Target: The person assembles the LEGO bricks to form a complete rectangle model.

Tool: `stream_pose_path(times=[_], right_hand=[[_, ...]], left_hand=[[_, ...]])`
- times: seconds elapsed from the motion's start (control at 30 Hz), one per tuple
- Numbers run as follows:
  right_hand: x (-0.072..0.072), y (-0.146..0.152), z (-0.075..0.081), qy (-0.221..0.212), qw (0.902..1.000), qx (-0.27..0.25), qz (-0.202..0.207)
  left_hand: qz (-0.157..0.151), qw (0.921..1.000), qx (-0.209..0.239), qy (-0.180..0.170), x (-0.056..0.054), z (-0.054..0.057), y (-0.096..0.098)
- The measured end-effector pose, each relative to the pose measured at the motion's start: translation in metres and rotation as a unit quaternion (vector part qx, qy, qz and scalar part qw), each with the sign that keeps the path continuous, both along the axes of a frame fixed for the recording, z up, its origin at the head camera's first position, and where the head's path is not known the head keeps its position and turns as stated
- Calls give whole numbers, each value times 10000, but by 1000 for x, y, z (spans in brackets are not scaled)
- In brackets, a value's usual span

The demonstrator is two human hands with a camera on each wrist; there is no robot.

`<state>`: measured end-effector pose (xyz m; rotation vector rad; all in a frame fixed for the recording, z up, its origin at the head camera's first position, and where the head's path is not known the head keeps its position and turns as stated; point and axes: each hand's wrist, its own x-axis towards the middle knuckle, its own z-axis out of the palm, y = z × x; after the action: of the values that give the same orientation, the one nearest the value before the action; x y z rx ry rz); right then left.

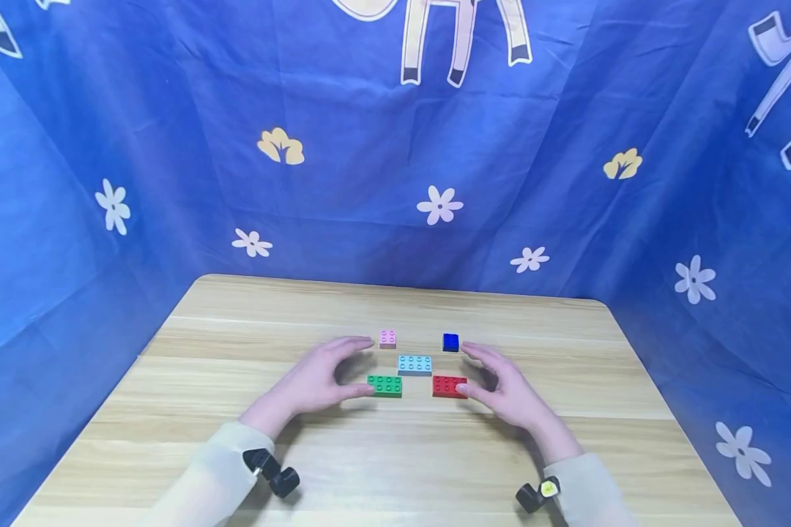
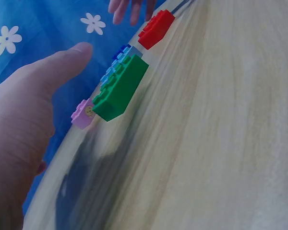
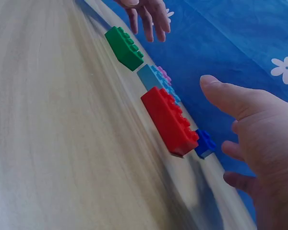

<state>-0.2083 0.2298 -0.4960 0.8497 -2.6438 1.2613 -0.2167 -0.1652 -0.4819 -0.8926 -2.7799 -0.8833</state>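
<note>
Toy building bricks lie studs up on the wooden table. In the head view a light blue brick (image 1: 414, 366) is in the middle, with a pink square brick (image 1: 387, 339) behind left and a dark blue square one (image 1: 450, 342) behind right. A green brick (image 1: 387, 388) lies front left, a red brick (image 1: 445, 388) front right. My left hand (image 1: 318, 377) spreads thumb and fingers beside the green and pink bricks, holding nothing; its thumb tip overlaps the green one. Mirroring it, my right hand (image 1: 506, 388) has its thumb over the red brick's edge and fingertips near the dark blue one.
The pale wooden table (image 1: 395, 468) has rounded far corners. A blue curtain (image 1: 369, 161) with printed flowers and animals surrounds it behind and at both sides. Small black cameras are strapped at the left wrist (image 1: 272, 472) and right wrist (image 1: 537, 495).
</note>
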Motion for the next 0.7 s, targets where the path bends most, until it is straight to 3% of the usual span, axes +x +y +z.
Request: stream_pose_path(times=[0.2,0.43,0.7], right_hand=[[-1,-2,-10,-140,9994,-294,108],[-2,-4,-19,-496,9976,-473,116],[-1,-4,-21,-547,9983,-209,-63]], left_hand=[[-139,9988,417,-218,-2,-7,4],[-387,9975,567,-187,-1,-11,10],[-530,9955,665,-420,-2,-16,15]])
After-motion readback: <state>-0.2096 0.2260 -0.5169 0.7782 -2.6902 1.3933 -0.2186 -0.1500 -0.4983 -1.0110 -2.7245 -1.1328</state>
